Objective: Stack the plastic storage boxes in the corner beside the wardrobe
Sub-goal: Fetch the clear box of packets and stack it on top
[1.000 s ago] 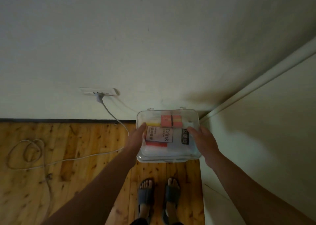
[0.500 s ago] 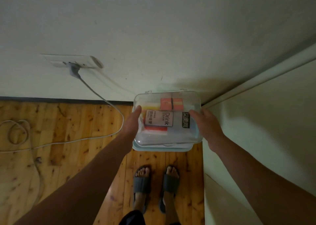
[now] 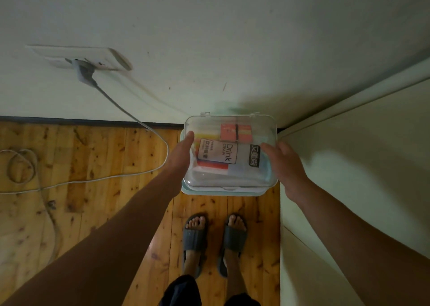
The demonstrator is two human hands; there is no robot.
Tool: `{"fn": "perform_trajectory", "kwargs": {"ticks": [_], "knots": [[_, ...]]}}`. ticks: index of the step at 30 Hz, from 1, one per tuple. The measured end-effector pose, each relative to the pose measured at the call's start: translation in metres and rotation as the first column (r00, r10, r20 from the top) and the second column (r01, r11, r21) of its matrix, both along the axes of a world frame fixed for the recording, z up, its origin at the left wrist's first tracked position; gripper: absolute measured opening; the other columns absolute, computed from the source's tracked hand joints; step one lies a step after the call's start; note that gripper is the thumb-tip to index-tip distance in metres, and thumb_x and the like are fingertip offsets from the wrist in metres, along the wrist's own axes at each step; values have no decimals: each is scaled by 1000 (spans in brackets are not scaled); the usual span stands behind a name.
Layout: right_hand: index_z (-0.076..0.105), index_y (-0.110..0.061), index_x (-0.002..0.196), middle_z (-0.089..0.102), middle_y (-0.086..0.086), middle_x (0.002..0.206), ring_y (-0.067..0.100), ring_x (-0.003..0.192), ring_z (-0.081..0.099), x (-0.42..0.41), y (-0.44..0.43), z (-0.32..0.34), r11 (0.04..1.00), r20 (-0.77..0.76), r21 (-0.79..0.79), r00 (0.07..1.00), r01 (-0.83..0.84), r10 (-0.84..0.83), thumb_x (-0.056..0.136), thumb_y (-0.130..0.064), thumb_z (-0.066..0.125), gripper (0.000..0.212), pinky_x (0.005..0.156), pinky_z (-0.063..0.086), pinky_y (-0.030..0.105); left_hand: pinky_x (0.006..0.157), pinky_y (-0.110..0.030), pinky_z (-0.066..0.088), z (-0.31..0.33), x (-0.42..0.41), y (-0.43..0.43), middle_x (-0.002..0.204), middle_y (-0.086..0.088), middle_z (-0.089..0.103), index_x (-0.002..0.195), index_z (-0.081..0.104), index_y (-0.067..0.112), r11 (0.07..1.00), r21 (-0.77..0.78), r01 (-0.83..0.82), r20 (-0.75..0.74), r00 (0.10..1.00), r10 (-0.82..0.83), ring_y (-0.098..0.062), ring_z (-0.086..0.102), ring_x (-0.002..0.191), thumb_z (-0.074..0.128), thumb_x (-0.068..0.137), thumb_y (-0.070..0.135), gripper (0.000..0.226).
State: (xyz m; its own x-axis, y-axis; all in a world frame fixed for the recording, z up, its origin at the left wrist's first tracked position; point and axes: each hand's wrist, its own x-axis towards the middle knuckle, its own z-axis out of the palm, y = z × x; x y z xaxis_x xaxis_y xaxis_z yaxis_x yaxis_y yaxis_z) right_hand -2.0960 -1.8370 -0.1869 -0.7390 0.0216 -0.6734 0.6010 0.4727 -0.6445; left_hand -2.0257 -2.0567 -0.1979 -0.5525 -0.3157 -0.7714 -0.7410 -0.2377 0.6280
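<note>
Boxes: a clear box (image 3: 232,123) sits directly over a pale blue box (image 3: 223,193) in the corner, tight against the wardrobe (image 3: 349,166) and backed up to the wall (image 3: 209,38). Only a thin rim of the blue box shows, on the side away from the wardrobe and along the near edge. Whether the clear box bears fully on it I cannot tell. Through the clear lid a white packet printed "Drink" (image 3: 218,153) and an orange carton (image 3: 236,132) can be seen.

The left hand (image 3: 180,153) lies flat on the side of the clear box away from the wardrobe. Its fingers look straight and pressed together, reaching to the lid's edge; the thumb cannot be made out apart. The right hand (image 3: 286,163) is on the side next to the wardrobe, its thumb laid on the lid and its fingers curled down over the edge, their tips hidden.

The person's feet in grey slippers (image 3: 194,236) stand on the wooden floor (image 3: 93,154) just beside the wardrobe. Well away from the wardrobe, a socket (image 3: 79,56) on the wall holds a grey plug (image 3: 85,73). Its cable (image 3: 130,117) drops to the floor and runs off farther from the wardrobe.
</note>
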Motion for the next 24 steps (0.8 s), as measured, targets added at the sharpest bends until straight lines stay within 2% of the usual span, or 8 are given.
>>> {"fn": "perform_trajectory", "kwargs": {"ticks": [3, 6, 10, 12, 14, 16, 20, 24], "knots": [[59, -21, 107, 62, -2, 93, 12, 85, 60, 0, 0, -2, 1000, 9, -6, 1000, -2, 2, 87, -43, 58, 29, 62, 43, 28, 55, -12, 49, 0, 1, 0, 61, 24, 68, 89, 58, 32, 1000, 19, 16, 7, 1000, -16, 6, 66, 63, 36, 101, 48, 30], [58, -22, 111, 63, -2, 96, 15, 88, 60, 1, 2, -2, 1000, 18, -3, 1000, -15, 15, 87, -44, 57, 33, 68, 47, 31, 45, -9, 46, 1, 2, 0, 63, 24, 69, 94, 59, 32, 1000, 21, 20, 16, 1000, -20, 7, 65, 61, 34, 101, 48, 30], [56, -24, 113, 63, -3, 99, 15, 92, 60, 4, 4, -1, 1000, 25, -5, 999, -29, 29, 88, -45, 57, 32, 77, 51, 35, 57, -15, 43, -4, 3, 0, 71, 20, 71, 98, 62, 32, 1000, -7, -20, 35, 999, 21, 4, 63, 72, 34, 101, 49, 33], [55, -25, 113, 62, -5, 99, 14, 93, 59, 5, 5, 0, 1000, 17, -4, 1000, -20, 20, 88, -44, 56, 31, 77, 50, 35, 64, -20, 47, -1, 4, 2, 91, 11, 73, 113, 63, 26, 999, -1, -38, 53, 998, 38, -3, 65, 85, 35, 100, 50, 39], [55, -24, 115, 61, -7, 98, 13, 92, 58, 7, 6, 4, 1000, 16, 7, 1000, -24, 24, 88, -43, 55, 33, 74, 49, 34, 84, -32, 50, 5, 4, 3, 114, -2, 68, 128, 58, 20, 998, -14, -69, 93, 993, 70, -18, 62, 104, 39, 98, 52, 48], [56, -24, 116, 61, -7, 98, 11, 90, 58, 9, 7, 9, 999, 12, 10, 999, -32, 32, 88, -44, 55, 34, 68, 47, 31, 86, -35, 50, 10, 4, 1, 120, -6, 65, 130, 57, 19, 997, -27, -71, 104, 992, 74, -23, 61, 108, 41, 97, 52, 50], [59, -21, 115, 64, 0, 103, 16, 93, 61, 10, 11, 20, 999, 1, 14, 999, -46, 46, 89, -43, 54, 35, 73, 51, 33, 58, -22, 48, 20, 6, -3, 98, 3, 72, 114, 64, 23, 998, -46, -44, 65, 997, 47, -10, 67, 84, 42, 97, 50, 38], [60, -18, 107, 65, -2, 98, 16, 89, 61, 11, 14, 33, 998, -24, 26, 998, -64, 64, 90, -41, 53, 30, 69, 48, 32, 55, -18, 45, 30, 10, -6, 72, 18, 70, 83, 63, 35, 994, -82, -67, 7, 998, 67, 1, 65, 69, 46, 97, 49, 26]]}}
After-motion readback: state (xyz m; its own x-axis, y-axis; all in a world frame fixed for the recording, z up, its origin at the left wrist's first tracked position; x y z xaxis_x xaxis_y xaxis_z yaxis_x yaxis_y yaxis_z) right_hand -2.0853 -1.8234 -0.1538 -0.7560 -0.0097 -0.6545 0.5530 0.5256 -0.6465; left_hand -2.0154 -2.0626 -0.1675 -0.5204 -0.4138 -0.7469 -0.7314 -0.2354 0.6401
